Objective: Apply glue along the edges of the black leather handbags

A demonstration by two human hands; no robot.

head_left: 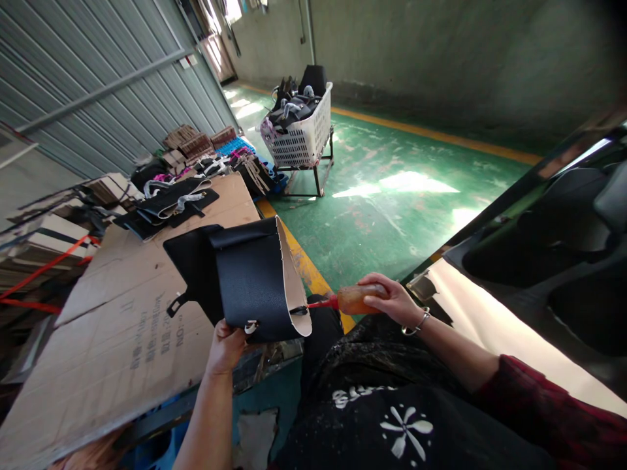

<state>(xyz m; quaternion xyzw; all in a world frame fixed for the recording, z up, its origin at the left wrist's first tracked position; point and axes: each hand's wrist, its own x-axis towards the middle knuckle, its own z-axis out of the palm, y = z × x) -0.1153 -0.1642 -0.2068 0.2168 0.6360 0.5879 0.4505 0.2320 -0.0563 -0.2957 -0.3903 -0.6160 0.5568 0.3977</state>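
A black leather handbag (249,274) with a pale lining (292,287) is held up over the edge of the cardboard-covered table. My left hand (228,347) is closed on its lower edge, near a small metal clasp (251,326). The bag's flap, with a buckle-like tab (176,305), hangs out to the left. My right hand (394,301) is wrapped round a squeeze bottle (360,299) of amber liquid. Its red nozzle points left, and the thin tip reaches the bag's open side at the pale lining. What the tip touches inside cannot be made out.
Finished-looking black bag pieces (169,199) lie at the table's (108,313) far end, with stacked panels (191,147) behind. A white basket (298,147) full of black bags stands on a metal frame. At right are a pale sheet (490,313) and dark pieces (548,228).
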